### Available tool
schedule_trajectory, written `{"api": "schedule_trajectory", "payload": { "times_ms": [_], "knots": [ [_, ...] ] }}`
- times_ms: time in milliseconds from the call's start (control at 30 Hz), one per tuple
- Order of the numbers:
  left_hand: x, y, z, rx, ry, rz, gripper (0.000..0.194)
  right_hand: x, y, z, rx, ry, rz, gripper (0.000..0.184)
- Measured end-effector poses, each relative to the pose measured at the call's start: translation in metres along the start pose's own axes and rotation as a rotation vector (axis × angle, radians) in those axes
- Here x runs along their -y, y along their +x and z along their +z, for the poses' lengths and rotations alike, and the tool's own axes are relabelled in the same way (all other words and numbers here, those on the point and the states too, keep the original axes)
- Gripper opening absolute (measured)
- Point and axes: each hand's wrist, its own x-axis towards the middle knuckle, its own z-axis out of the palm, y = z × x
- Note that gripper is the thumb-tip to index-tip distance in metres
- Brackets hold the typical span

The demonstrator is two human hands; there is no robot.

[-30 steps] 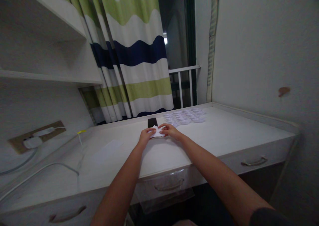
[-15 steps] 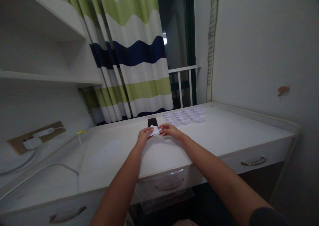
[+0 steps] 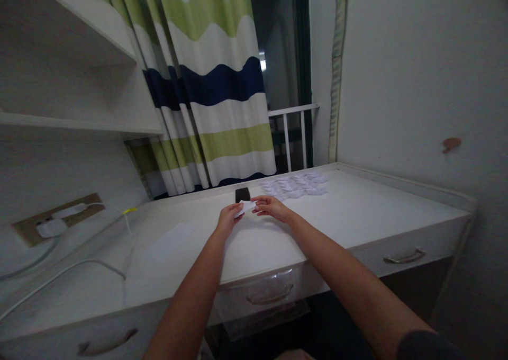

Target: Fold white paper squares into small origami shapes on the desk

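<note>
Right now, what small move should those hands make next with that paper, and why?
Probably bring the right hand onto the small white paper piece: only the left hand seems to pinch it, and the right sits just beside it, so a second grip would steady it.

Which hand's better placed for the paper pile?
Right, likely: the right hand lies nearer the pile and looks free, while the left hand pinches the white paper.
</note>
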Motion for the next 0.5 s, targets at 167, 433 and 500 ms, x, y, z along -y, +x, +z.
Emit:
{"api": "schedule_trajectory", "payload": {
  "times_ms": [167, 433, 500],
  "knots": [
    [0.0005, 0.0022, -0.0002, -0.007, 0.002, -0.006, 0.028, 0.0001, 0.0001, -0.0008, 0.005, -0.012, 0.000, 0.035],
    [0.0013, 0.0001, 0.0027, -0.034, 0.166, 0.038, 0.031, 0.0002, -0.0025, -0.0002, 0.004, -0.133, 0.030, 0.027],
    [0.0010, -0.0014, 0.0033, -0.020, 0.212, 0.055, 0.030, 0.0001, -0.0031, 0.0015, 0.003, -0.156, 0.039, 0.027]
  ]
}}
